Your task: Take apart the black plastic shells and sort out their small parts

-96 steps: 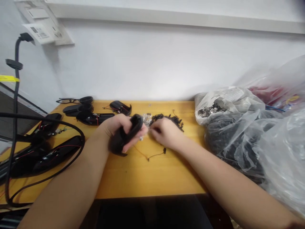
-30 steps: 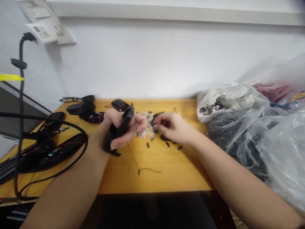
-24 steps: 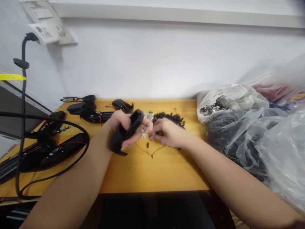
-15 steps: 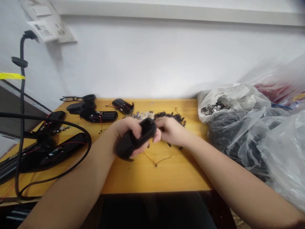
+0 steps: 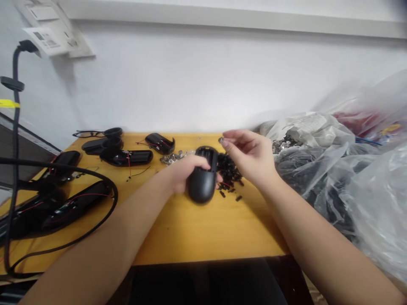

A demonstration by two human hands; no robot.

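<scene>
black plastic shell (image 5: 202, 183) sits low over the yellow surface (image 5: 190, 228), left hand (image 5: 182, 173) fingers clamped round it. right hand (image 5: 249, 156) raised beside it, fingers pinching a tiny metal part (image 5: 220, 140) above the black bits pile (image 5: 229, 169).

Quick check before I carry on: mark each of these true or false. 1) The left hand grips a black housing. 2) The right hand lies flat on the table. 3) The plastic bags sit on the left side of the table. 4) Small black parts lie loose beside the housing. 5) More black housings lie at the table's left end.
1) True: the left hand grips the black housing.
2) False: the right hand is raised, pinching a small metal part.
3) False: the plastic bags sit on the right.
4) True: small black parts lie on the table beside it.
5) True: other black housings lie there.
</scene>
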